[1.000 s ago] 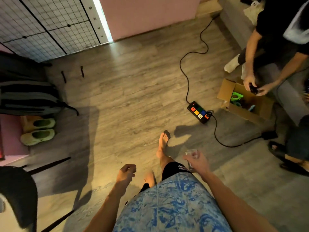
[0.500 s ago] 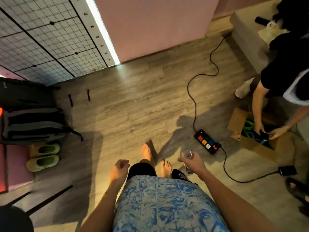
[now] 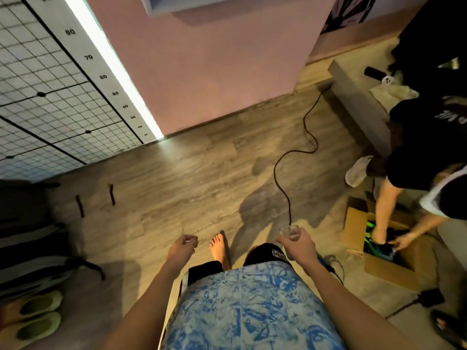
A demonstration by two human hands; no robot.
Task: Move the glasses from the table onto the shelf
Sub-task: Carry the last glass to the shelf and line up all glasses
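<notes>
My right hand (image 3: 298, 245) holds a small clear glass (image 3: 289, 231) upright in front of my waist, fingers wrapped round its lower part. My left hand (image 3: 182, 248) hangs beside my hip with the fingers loosely curled and nothing in it. At the very top of the view, against the pink wall, the underside of a pale shelf (image 3: 192, 6) shows. No table is in view.
A black cable (image 3: 285, 178) snakes over the wooden floor ahead on the right. A person (image 3: 417, 170) crouches at the right over an open cardboard box (image 3: 358, 233). Bags (image 3: 32, 243) and green slippers (image 3: 38, 317) lie at the left under a grid panel (image 3: 50, 97).
The view has tilted up and moved toward the pink wall, bringing the shelf's underside into sight. My right hand still carries the glass. The power strip has dropped behind my right arm.
</notes>
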